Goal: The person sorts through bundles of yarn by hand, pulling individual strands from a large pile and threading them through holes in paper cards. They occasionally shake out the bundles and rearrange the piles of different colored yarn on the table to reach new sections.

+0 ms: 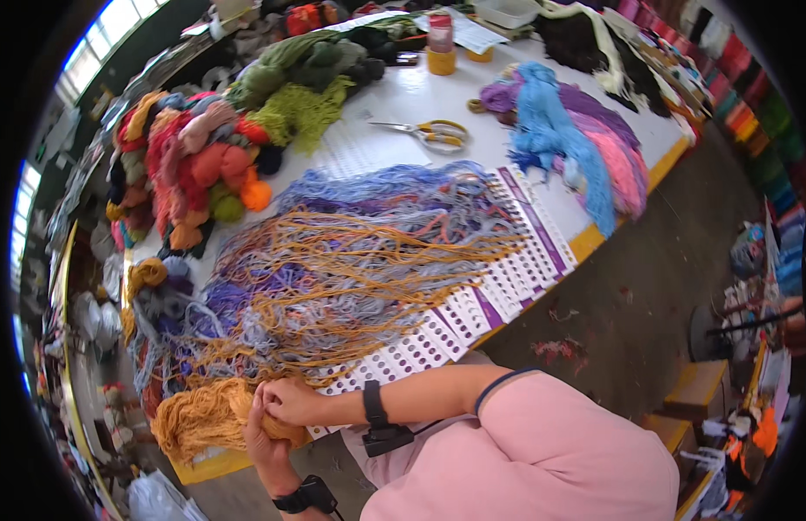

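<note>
A bulky mustard-yellow skein of yarn (199, 418) lies at the table's near left corner. My left hand (264, 434) is closed around its right end, fingers pointing up. Against those fingertips, my right hand (292, 402) is closed in a pinch; whatever it holds is too small to make out. Beyond my hands, long loose strands of mustard, grey-blue, purple and coral yarn (351, 252) spread across the table. Along their right side run white cards with rows of holes (420, 350), with yarn ends at the holes and purple bands on some cards.
Scissors with yellow handles (437, 133) lie open on the white table (403, 91). Heaped around are red and orange yarns (203, 161), green yarns (303, 100) and blue and pink skeins (555, 122). A yellow-based jar (440, 59) stands at the back. Cardboard boxes (698, 389) sit at right.
</note>
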A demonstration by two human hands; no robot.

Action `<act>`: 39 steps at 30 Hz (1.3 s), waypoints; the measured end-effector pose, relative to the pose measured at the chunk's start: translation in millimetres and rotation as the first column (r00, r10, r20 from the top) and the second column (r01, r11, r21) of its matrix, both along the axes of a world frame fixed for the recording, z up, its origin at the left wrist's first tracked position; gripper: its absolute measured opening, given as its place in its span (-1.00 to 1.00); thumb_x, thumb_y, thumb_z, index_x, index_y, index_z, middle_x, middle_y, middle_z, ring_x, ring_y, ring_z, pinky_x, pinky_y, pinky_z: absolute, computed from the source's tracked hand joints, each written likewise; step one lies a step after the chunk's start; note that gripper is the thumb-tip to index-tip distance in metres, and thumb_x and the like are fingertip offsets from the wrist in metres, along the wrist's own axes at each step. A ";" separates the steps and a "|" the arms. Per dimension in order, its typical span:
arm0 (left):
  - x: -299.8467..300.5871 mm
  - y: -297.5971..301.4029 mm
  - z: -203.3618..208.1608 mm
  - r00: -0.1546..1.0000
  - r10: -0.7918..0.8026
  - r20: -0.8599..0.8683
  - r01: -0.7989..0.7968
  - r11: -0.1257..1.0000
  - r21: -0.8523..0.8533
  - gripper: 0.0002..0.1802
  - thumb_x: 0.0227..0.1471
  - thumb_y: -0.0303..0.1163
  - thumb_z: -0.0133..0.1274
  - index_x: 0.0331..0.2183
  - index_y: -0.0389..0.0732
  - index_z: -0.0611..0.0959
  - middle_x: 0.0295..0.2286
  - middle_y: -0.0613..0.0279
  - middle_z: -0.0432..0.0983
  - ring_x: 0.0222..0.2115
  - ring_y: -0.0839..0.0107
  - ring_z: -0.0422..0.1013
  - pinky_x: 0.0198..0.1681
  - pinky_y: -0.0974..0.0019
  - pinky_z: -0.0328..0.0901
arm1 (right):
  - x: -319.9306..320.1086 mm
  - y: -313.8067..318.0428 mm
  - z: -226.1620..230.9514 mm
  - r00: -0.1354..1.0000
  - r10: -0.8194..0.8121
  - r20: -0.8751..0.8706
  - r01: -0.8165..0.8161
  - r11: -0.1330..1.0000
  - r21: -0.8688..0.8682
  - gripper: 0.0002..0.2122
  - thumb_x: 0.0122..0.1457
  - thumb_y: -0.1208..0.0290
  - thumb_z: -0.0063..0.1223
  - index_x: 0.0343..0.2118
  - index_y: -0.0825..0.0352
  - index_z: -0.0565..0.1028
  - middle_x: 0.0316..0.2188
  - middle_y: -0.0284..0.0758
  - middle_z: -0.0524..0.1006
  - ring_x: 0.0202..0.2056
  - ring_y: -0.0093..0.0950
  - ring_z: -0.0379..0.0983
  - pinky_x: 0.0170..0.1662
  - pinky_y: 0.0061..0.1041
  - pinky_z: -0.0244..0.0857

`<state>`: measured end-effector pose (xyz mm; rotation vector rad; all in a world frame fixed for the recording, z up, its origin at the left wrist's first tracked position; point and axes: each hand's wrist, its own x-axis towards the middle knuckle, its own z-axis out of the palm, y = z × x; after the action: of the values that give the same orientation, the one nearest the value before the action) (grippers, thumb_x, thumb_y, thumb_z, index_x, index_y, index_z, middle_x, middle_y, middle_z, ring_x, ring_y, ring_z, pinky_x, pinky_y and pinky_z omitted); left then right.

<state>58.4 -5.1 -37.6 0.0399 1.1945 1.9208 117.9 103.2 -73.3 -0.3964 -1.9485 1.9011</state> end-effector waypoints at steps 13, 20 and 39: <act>-4.0 -15.8 -4.0 0.987 0.083 0.136 -0.086 0.996 0.021 -0.63 0.07 -0.53 0.03 -0.04 -0.33 0.47 -0.22 0.09 0.50 -0.22 0.28 0.47 -0.12 0.19 0.41 | 16.5 13.9 30.2 0.978 0.196 0.072 -0.105 0.757 -0.645 -0.89 0.22 0.48 -0.06 -0.43 0.36 0.40 -0.61 -0.38 0.50 -0.59 -0.67 0.42 -0.58 -0.66 0.24; 7.9 -1.7 10.3 0.985 0.172 0.012 -0.169 0.977 -0.127 -0.58 0.04 -0.61 0.03 -0.01 -0.36 0.45 -0.27 0.15 0.49 -0.29 0.34 0.46 -0.16 0.27 0.41 | 18.4 16.2 23.1 0.983 0.174 0.054 -0.145 0.927 -0.345 -0.88 0.21 0.47 -0.06 -0.46 0.33 0.36 -0.65 -0.38 0.48 -0.57 -0.66 0.42 -0.55 -0.60 0.25; 0.1 -14.3 -5.1 0.995 0.092 0.023 -0.091 0.994 -0.064 -0.47 0.01 -0.64 0.05 0.06 -0.35 0.40 -0.27 0.15 0.45 -0.25 0.35 0.45 -0.14 0.28 0.39 | 22.0 24.8 24.4 0.977 0.206 0.052 -0.164 0.886 -0.434 -0.87 0.20 0.47 -0.10 -0.48 0.34 0.33 -0.65 -0.31 0.51 -0.57 -0.55 0.50 -0.50 -0.50 0.34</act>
<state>58.5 -19.5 -42.7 -0.0738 1.2577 1.9558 140.0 128.0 -48.9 -0.4423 -1.6614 2.4873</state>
